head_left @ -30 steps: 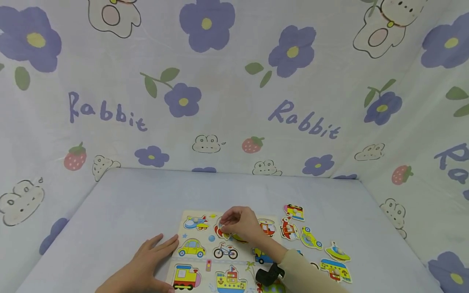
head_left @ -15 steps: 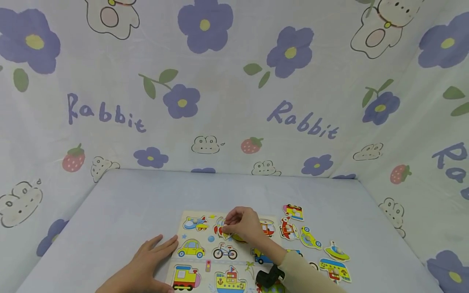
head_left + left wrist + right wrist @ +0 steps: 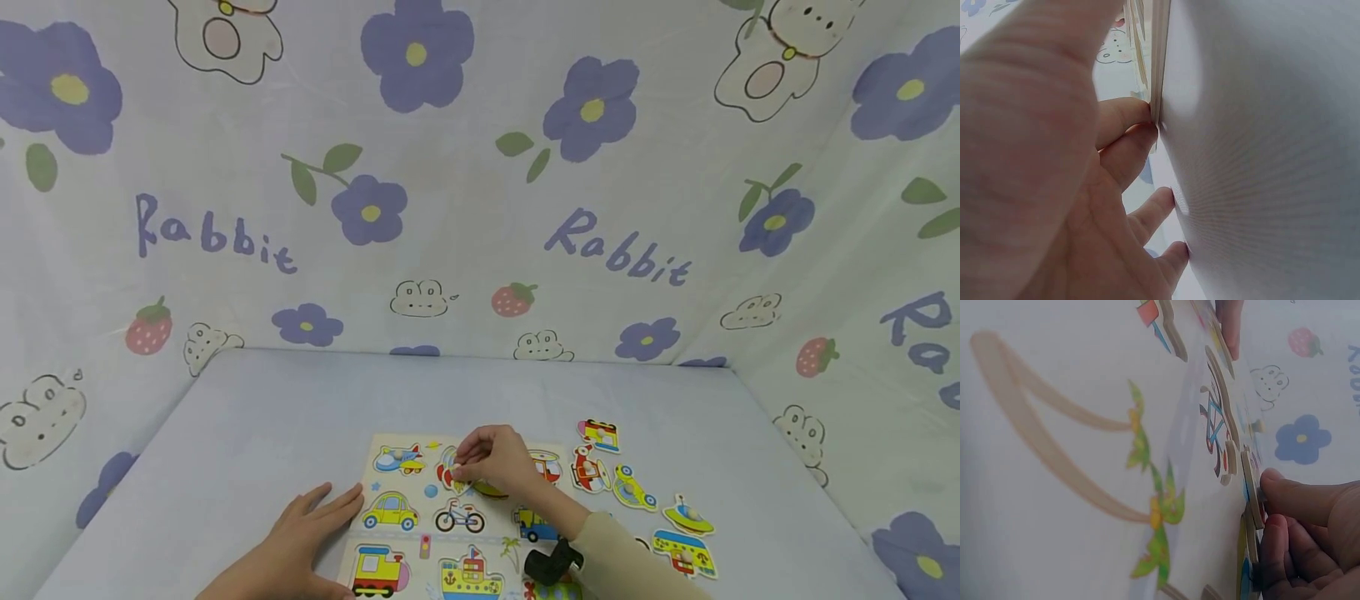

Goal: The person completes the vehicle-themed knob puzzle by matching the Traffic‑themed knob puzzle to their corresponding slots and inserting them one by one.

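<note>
Over the far middle of the board [image 3: 411, 483], the right hand [image 3: 497, 460] pinches a puzzle piece [image 3: 447, 474], apparently fitting it, while the spread left hand [image 3: 298, 537] touches the board's left edge; aligning, then pressing, seems needed.

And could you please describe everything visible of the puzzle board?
The puzzle board lies flat on the pale table, its near end out of frame. It looks like layered wood, with pictures including a car, bicycle, train and ship. The left hand touches its left edge; the right hand, pinching a piece, hides part of the far row.
</note>
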### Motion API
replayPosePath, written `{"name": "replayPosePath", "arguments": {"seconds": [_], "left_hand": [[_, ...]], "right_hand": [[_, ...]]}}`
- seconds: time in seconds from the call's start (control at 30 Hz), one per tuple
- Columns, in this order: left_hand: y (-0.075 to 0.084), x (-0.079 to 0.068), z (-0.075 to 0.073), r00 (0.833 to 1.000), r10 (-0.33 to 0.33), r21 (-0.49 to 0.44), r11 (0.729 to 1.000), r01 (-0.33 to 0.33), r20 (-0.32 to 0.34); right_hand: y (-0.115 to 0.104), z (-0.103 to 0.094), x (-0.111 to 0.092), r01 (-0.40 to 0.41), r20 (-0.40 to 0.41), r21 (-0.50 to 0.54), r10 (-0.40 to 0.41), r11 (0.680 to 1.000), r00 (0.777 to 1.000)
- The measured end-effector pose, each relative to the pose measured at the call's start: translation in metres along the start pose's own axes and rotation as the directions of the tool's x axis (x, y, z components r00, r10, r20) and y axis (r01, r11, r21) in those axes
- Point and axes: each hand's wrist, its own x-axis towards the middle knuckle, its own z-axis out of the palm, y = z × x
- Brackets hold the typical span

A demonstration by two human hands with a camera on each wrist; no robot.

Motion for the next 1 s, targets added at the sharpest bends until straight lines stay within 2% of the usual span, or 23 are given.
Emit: {"name": "replayPosePath", "arguments": {"seconds": [0.13,0.4,0.67,1.0], "left_hand": [[-0.001,0.001,0.0,0.999,0.039,0.013,0.999,-0.039,-0.003],[-0.001,0.002,0.001,1.0,0.016,0.011,1.0,-0.016,0.017],[0.001,0.002,-0.002,1.0,0.014,0.0,1.0,-0.014,0.023],[-0.003,0.002,0.0,1.0,0.029,0.012,1.0,-0.029,0.01]], "right_hand": [[0.001,0.002,0.0,-0.023,0.001,-0.022,0.023,0.999,1.0],[0.0,0.004,0.002,-0.014,-0.009,-0.049,0.014,0.999,1.0],[-0.002,0.01,0.005,-0.01,-0.081,-0.039,0.007,0.999,0.997],[-0.008,0.02,0.007,-0.026,-0.155,-0.116,0.008,0.993,0.988]]}}
